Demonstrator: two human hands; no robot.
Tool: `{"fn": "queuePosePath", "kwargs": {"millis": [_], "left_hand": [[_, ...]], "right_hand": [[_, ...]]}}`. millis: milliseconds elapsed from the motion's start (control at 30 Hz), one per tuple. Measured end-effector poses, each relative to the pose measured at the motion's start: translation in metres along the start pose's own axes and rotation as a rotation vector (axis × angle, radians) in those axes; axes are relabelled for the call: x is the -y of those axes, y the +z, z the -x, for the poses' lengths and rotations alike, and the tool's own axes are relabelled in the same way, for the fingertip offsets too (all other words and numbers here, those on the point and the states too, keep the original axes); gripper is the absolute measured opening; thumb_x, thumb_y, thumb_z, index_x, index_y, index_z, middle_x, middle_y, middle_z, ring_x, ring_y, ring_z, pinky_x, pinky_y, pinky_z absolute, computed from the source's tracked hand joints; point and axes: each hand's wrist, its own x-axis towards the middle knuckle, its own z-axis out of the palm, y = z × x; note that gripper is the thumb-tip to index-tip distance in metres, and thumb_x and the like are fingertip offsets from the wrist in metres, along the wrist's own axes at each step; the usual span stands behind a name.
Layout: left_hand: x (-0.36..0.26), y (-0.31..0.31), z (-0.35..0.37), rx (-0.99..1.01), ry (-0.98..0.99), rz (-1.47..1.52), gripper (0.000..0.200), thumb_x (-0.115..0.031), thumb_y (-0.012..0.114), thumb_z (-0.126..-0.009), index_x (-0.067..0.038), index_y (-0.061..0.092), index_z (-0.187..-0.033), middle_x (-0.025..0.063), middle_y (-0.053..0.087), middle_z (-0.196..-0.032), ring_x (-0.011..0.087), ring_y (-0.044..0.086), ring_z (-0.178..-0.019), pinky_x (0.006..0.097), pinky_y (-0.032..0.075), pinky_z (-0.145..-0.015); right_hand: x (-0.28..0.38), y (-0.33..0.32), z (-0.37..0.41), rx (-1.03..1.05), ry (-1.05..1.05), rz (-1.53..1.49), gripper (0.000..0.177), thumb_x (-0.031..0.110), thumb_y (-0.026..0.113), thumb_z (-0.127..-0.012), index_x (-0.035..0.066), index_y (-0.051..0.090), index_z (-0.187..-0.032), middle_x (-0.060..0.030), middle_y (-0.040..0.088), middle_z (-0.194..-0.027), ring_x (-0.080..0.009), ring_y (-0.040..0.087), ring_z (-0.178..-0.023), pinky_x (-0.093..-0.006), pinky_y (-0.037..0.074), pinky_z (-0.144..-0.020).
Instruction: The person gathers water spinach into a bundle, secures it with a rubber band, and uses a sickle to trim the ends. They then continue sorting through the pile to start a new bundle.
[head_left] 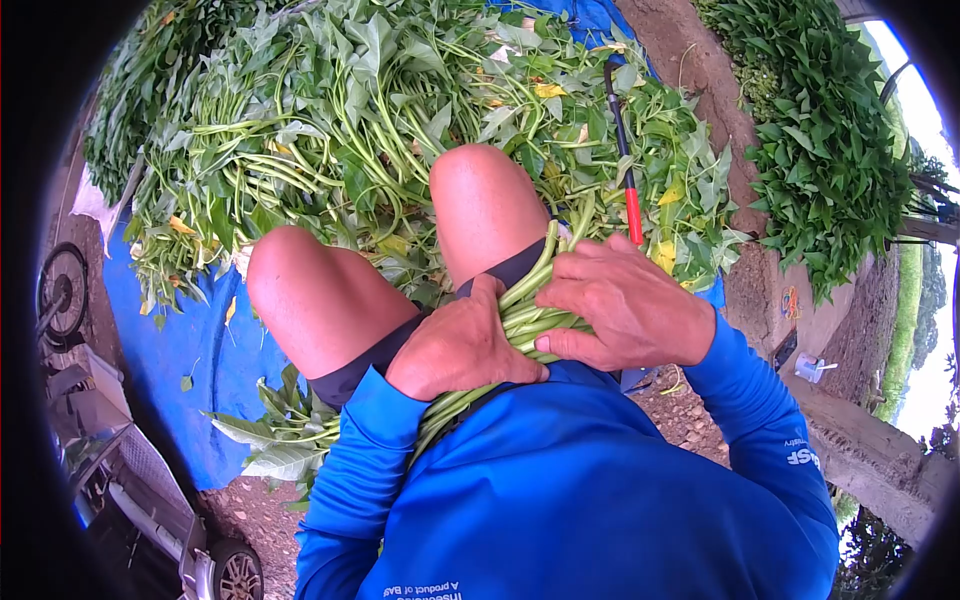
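Our left hand [460, 347] and right hand [628, 305] both wrap tight round the stem bundle [528, 303], water spinach maybe.

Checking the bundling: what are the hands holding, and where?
Left hand and right hand both clasp a stalk bundle around its bare stems.

top: blue long-sleeved shirt [600, 480] | print: white lettering [801, 456] on sleeve and front | shorts [352, 372]: dark

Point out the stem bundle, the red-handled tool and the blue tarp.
stem bundle [527, 310]: head view, on the middle of the green stalks.
red-handled tool [633, 215]: head view, on its red grip.
blue tarp [190, 360]: head view, on a bare patch beside the leaves.
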Motion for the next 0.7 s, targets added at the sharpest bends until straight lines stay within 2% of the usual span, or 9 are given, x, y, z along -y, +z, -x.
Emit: {"fn": "queuePosePath", "kwargs": {"millis": [167, 267, 333, 367, 400, 433, 567, 633, 700], "left_hand": [[-0.012, -0.008, -0.005, 0.071, -0.06, -0.064, 0.085, -0.033, 0.095, -0.069, 0.011, 0.059, -0.133, 0.0246, 0.075, -0.113, 0.0322, 0.071, -0.115, 0.04, 0.055, -0.1], [0.009, -0.005, -0.02, 0.165, 0.12, 0.268, 0.067, -0.022, 0.089, -0.076, 0.002, 0.066, -0.134, 0.0151, 0.076, -0.117, 0.0234, 0.07, -0.114, 0.0358, 0.052, -0.102], [0.019, -0.009, -0.022, 0.199, 0.188, 0.42, 0.061, -0.018, 0.088, -0.079, 0.0, 0.069, -0.133, 0.0121, 0.077, -0.118, 0.0201, 0.07, -0.114, 0.0345, 0.052, -0.103], [0.02, -0.013, -0.023, 0.21, 0.199, 0.452, 0.06, -0.018, 0.089, -0.079, 0.0, 0.069, -0.133, 0.0122, 0.076, -0.119, 0.0198, 0.069, -0.113, 0.0346, 0.052, -0.102], [0.022, -0.018, -0.024, 0.23, 0.21, 0.481, 0.059, -0.018, 0.089, -0.079, 0.0, 0.07, -0.132, 0.0123, 0.076, -0.119, 0.0194, 0.069, -0.113, 0.0346, 0.052, -0.102], [0.025, -0.027, -0.029, 0.405, 0.346, 0.448, 0.065, -0.018, 0.092, -0.08, -0.001, 0.066, -0.136, 0.0103, 0.075, -0.121, 0.0176, 0.067, -0.116, 0.034, 0.051, -0.104], [0.012, -0.038, -0.016, 0.472, 0.213, 0.379, 0.079, -0.023, 0.096, -0.079, 0.0, 0.058, -0.145, 0.0085, 0.07, -0.128, 0.0178, 0.063, -0.124, 0.0351, 0.048, -0.109], [0.004, -0.047, 0.004, 0.308, 0.327, 0.363, 0.079, -0.025, 0.097, -0.079, 0.0, 0.058, -0.143, 0.0096, 0.071, -0.126, 0.019, 0.063, -0.123, 0.0352, 0.048, -0.109], [0.001, -0.043, 0.013, 0.145, 0.397, 0.358, 0.077, -0.02, 0.096, -0.078, 0.001, 0.058, -0.143, 0.0117, 0.072, -0.119, 0.0201, 0.067, -0.114, 0.034, 0.052, -0.101]], "right_hand": [[-0.047, 0.056, -0.002, 0.091, 0.353, -0.613, 0.041, 0.04, 0.069, -0.102, 0.003, 0.077, -0.116, -0.0165, 0.072, -0.121, -0.0414, 0.069, -0.106, -0.0469, 0.055, -0.088], [-0.032, 0.029, -0.003, -0.516, 0.287, -0.211, 0.042, 0.038, 0.074, -0.098, 0.003, 0.076, -0.121, -0.0171, 0.071, -0.127, -0.0386, 0.069, -0.111, -0.0473, 0.053, -0.096], [-0.008, -0.003, -0.001, -0.517, 0.011, 0.167, 0.049, 0.032, 0.078, -0.093, 0.005, 0.069, -0.133, -0.0154, 0.069, -0.131, -0.034, 0.068, -0.116, -0.0531, 0.046, -0.109], [0.012, -0.004, -0.001, -0.448, -0.07, 0.13, 0.05, 0.029, 0.078, -0.091, 0.007, 0.068, -0.135, -0.0135, 0.07, -0.13, -0.0319, 0.068, -0.118, -0.055, 0.044, -0.113], [0.014, 0.002, -0.001, -0.397, -0.128, 0.146, 0.048, 0.026, 0.078, -0.09, 0.008, 0.067, -0.134, -0.0116, 0.07, -0.127, -0.0301, 0.068, -0.117, -0.0561, 0.043, -0.114], [0.016, 0.008, -0.001, -0.345, -0.187, 0.158, 0.047, 0.023, 0.077, -0.089, 0.009, 0.066, -0.133, -0.0098, 0.07, -0.124, -0.0284, 0.068, -0.117, -0.0572, 0.042, -0.115], [-0.01, 0.024, -0.015, -0.222, -0.284, 0.34, 0.028, 0.015, 0.07, -0.088, 0.011, 0.065, -0.115, -0.0034, 0.065, -0.103, -0.023, 0.068, -0.106, -0.0569, 0.044, -0.113], [-0.01, 0.018, -0.026, -0.284, -0.345, 0.401, 0.02, 0.015, 0.071, -0.087, 0.014, 0.064, -0.106, -0.0016, 0.058, -0.09, -0.0213, 0.067, -0.097, -0.0569, 0.044, -0.112], [-0.007, 0.0, -0.04, -0.309, -0.427, 0.466, 0.021, 0.016, 0.071, -0.087, 0.014, 0.064, -0.106, -0.0014, 0.059, -0.092, -0.0206, 0.067, -0.099, -0.0572, 0.043, -0.114]]}}
